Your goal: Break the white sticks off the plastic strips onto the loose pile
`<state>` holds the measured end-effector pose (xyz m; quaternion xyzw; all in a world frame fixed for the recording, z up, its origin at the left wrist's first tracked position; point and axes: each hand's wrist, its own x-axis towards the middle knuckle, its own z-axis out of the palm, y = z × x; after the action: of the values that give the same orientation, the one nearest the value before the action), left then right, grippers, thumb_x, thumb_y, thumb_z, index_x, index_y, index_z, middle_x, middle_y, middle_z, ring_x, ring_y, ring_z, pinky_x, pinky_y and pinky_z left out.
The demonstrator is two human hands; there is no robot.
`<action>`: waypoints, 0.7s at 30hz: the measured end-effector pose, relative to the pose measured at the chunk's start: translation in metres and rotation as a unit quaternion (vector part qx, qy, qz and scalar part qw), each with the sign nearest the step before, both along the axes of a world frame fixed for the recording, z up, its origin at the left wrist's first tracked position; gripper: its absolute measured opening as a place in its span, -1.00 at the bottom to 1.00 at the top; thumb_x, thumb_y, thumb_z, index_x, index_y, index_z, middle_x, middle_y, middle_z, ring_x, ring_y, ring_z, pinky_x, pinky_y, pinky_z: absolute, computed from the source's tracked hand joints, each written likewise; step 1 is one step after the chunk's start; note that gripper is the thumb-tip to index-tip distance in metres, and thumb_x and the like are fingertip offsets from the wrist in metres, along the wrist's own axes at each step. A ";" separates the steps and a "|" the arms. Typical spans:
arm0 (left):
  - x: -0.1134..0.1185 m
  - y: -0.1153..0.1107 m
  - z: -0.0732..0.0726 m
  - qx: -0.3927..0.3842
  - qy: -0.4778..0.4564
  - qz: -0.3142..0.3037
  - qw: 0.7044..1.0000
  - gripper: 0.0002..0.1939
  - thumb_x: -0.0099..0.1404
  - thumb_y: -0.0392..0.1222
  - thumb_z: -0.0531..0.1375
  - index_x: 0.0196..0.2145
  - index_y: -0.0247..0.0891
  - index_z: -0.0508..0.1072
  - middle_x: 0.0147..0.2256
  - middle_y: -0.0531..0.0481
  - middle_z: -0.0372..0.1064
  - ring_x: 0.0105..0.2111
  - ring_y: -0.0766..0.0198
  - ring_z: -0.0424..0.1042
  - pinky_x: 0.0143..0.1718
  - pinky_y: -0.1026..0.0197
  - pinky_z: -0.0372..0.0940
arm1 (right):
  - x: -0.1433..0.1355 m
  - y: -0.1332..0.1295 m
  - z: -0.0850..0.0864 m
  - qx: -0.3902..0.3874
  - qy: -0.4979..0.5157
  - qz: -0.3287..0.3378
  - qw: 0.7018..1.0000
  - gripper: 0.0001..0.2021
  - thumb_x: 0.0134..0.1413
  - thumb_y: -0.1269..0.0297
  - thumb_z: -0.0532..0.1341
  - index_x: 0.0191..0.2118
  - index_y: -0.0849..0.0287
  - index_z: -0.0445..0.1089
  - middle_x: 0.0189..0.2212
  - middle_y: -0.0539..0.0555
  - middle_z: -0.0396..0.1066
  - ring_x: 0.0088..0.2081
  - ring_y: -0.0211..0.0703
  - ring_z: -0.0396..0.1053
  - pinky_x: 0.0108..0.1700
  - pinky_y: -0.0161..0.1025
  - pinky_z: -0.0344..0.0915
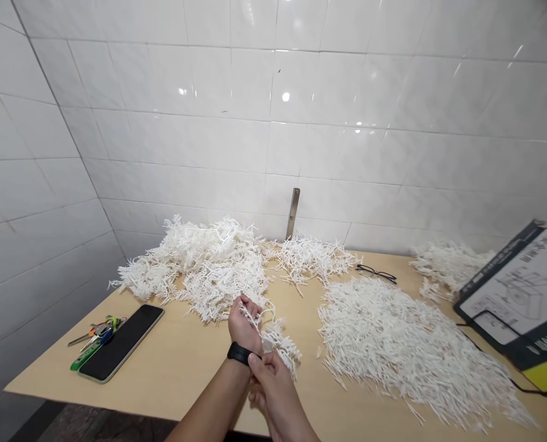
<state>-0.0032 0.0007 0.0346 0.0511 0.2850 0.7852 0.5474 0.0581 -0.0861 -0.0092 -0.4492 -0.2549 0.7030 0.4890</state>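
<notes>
My left hand (244, 322) is closed around a white branched plastic piece (269, 314), whose thin twigs stick out past the fingers to the right. A black wristband (240, 353) sits on that wrist. My right hand (271, 383) is just below, thumb and fingers drawn together beside the wristband; what they pinch, if anything, is hidden. Just beyond both hands lies a small clump of white branched pieces (282, 347). A tall heap of tangled white branched pieces (213, 264) stands behind my left hand. To the right spreads a wide, flat pile of short white sticks (397, 337).
On the left lie a black phone (122, 342), a green cutter (89, 356) and keys (100, 330). Glasses (377, 273), a smaller white heap (314, 256) and a metal bracket (293, 213) are toward the tiled wall (236, 141). A printed box (517, 294) leans at right.
</notes>
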 end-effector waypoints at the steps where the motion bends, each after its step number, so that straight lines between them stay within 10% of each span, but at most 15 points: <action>1: 0.001 -0.002 0.000 0.001 0.028 0.010 1.000 -0.76 0.31 -0.15 0.09 -0.49 -0.24 0.18 -0.66 0.21 -0.07 -0.68 0.46 -0.02 -0.49 0.37 0.17 | 0.001 -0.001 0.002 -0.003 0.017 -0.001 1.000 -0.38 -0.49 -0.15 0.49 -0.49 0.13 0.16 -0.69 -0.18 0.25 -0.66 -0.43 0.16 -0.59 -0.44 0.11; 9: -0.005 -0.016 -0.008 -0.008 0.209 0.099 0.973 -0.73 0.31 -0.06 0.12 -0.48 -0.25 0.25 -0.61 0.15 0.08 -0.59 0.40 0.12 -0.45 0.33 0.15 | 0.013 -0.009 0.012 -0.068 0.047 0.048 0.995 -0.44 -0.53 0.07 0.57 -0.46 0.18 0.25 -0.63 -0.12 0.32 -0.55 -0.35 0.32 -0.41 -0.34 0.34; 21: -0.004 -0.027 -0.019 0.010 0.331 0.102 0.938 -0.68 0.33 0.01 0.12 -0.48 -0.25 0.30 -0.57 0.10 0.15 -0.51 0.34 0.20 -0.40 0.31 0.13 | 0.016 -0.010 -0.023 -0.058 0.028 0.077 0.995 -0.40 -0.65 -0.07 0.55 -0.55 0.18 0.26 -0.72 -0.12 0.25 -0.62 -0.34 0.27 -0.50 -0.32 0.32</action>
<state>-0.0068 -0.0265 0.0155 0.2842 0.4461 0.7783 0.3382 0.0741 -0.0959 -0.0320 -0.4355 -0.2340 0.7646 0.4134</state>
